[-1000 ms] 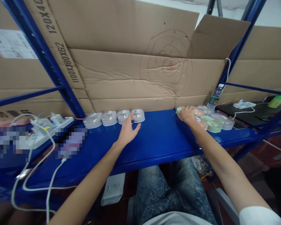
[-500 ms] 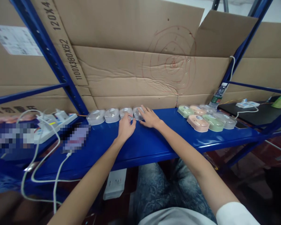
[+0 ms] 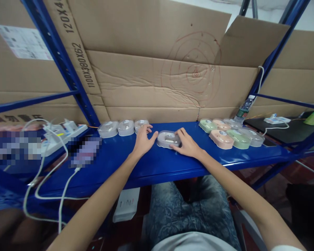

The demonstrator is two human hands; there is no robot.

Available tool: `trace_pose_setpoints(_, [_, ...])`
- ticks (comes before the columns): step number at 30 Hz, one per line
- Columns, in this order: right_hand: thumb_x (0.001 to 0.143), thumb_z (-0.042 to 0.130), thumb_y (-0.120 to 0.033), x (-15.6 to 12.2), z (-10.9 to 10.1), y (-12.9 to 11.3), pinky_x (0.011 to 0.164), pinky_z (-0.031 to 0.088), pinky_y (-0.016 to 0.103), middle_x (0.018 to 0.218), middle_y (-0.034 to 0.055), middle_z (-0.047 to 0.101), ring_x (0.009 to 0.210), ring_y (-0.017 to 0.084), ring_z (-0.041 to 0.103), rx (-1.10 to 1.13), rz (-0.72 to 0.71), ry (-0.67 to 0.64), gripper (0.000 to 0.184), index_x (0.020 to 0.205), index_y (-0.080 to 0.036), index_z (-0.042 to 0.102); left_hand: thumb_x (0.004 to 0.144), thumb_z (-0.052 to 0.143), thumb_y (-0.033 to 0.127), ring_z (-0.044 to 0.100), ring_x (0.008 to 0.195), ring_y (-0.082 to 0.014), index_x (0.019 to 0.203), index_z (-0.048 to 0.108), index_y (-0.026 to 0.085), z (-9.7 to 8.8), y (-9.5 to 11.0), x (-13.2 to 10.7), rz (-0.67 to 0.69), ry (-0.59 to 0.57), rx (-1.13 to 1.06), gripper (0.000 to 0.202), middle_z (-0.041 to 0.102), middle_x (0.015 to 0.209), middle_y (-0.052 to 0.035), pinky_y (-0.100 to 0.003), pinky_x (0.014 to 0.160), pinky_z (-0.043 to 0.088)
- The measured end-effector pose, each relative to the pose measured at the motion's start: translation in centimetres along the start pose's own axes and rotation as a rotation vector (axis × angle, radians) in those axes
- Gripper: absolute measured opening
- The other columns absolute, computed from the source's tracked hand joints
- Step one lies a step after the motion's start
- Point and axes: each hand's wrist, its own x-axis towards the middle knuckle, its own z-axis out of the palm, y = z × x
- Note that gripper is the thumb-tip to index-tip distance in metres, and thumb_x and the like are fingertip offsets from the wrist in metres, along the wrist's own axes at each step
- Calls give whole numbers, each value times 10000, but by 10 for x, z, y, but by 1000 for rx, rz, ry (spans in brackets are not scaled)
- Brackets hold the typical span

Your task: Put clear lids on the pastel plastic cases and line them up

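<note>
My right hand point(image 3: 186, 142) is closed on the right end of a grey plastic case with a clear lid point(image 3: 169, 139), which sits flat on the blue shelf point(image 3: 151, 164). My left hand point(image 3: 144, 140) has thumb and fingers apart, just left of that case. Its fingertips partly cover another grey case point(image 3: 140, 124) behind it; whether they touch it I cannot tell. Two more grey cases, one in the middle point(image 3: 126, 128) and one at the left end point(image 3: 108, 129), stand in the same row along the cardboard.
Pink, green and grey cases point(image 3: 221, 139) are grouped at the right, with a water bottle point(image 3: 244, 111) behind them. At the left lie a power strip point(image 3: 68, 139), white cables point(image 3: 65, 195) and a blurred-out phone point(image 3: 85, 152). Blue posts point(image 3: 65, 69) frame the cardboard wall point(image 3: 136, 76).
The rightmost grey case of the row has come forward and right, toward me, with my right hand on it. My left hand has shifted slightly right and its fingers have spread.
</note>
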Motion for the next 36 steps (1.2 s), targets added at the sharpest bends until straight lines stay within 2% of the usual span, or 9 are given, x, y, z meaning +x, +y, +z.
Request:
trace_pose_setpoints(5, [888, 760, -435, -27, -15, 0, 1081, 512, 510, 1276, 118, 573, 1244, 314, 586, 198, -114, 31, 477, 1267, -250, 537, 878, 781, 460, 578, 1321, -305, 1431, 502, 263, 1, 13, -10, 169, -264, -199, 651, 569, 1447, -127, -460, 1050, 510])
trace_pose_setpoints(8, [873, 777, -450, -32, -15, -4, 1108, 502, 537, 1311, 133, 569, 1301, 328, 568, 240, -127, 52, 489, 1259, -252, 549, 777, 880, 507, 528, 1388, -343, 1565, 385, 318, 2, 20, -17, 204, -472, -216, 950, 499, 1518, -132, -518, 1127, 474])
trace_pose_setpoints(10, [863, 787, -478, -33, -13, -6, 1148, 477, 559, 1420, 166, 518, 1393, 349, 507, 222, -134, 32, 612, 1358, -240, 516, 721, 920, 502, 538, 1368, -357, 1618, 313, 326, 3, 24, -21, 192, -558, -192, 1098, 497, 1498, -136, -549, 1140, 459])
trace_pose_setpoints(14, [910, 744, -526, -35, -9, -8, 1212, 425, 564, 1628, 193, 357, 1534, 360, 373, 178, -172, -87, 807, 1576, -241, 389, 699, 932, 436, 536, 1363, -356, 1647, 261, 322, 5, 28, -25, 174, -578, -190, 1166, 518, 1436, -122, -570, 1174, 411])
trace_pose_setpoints(18, [943, 715, -564, -35, -10, -8, 1195, 444, 564, 1577, 156, 459, 1482, 344, 461, 218, -138, -86, 705, 1552, -290, 492, 666, 952, 439, 568, 1327, -351, 1658, 220, 324, 6, 29, -26, 116, -592, -208, 1238, 523, 1427, -124, -563, 1147, 435])
trace_pose_setpoints(24, [959, 708, -539, -28, -11, 4, 1145, 487, 513, 1371, 114, 642, 1301, 291, 617, 334, -52, 102, 525, 1418, -291, 650, 620, 975, 507, 588, 1297, -347, 1690, 111, 315, 8, 22, -25, 82, -589, -226, 1389, 508, 1483, -157, -558, 1132, 451])
trace_pose_setpoints(29, [972, 641, -581, -23, -2, 42, 1127, 488, 553, 1269, 140, 640, 1225, 316, 627, 151, 269, 297, 531, 1376, -241, 684, 634, 951, 577, 566, 1322, -353, 1700, 88, 312, 5, 20, -25, 86, -630, -156, 1397, 511, 1490, -155, -562, 1154, 428])
trace_pose_setpoints(32, [967, 635, -574, -25, 9, 60, 1124, 465, 609, 1270, 186, 608, 1244, 362, 593, 0, 363, 223, 566, 1376, -186, 679, 663, 915, 628, 457, 1443, -414, 1697, 167, 299, 2, 19, -25, 72, -701, -64, 1318, 470, 1563, -177, -617, 1211, 335])
trace_pose_setpoints(36, [995, 618, -501, -27, 15, 60, 1143, 434, 634, 1362, 209, 579, 1341, 379, 536, -67, 298, 74, 489, 1363, -182, 670, 677, 903, 622, 364, 1504, -457, 1664, 304, 276, 1, 19, -24, 77, -725, -10, 1205, 412, 1643, -178, -643, 1226, 298])
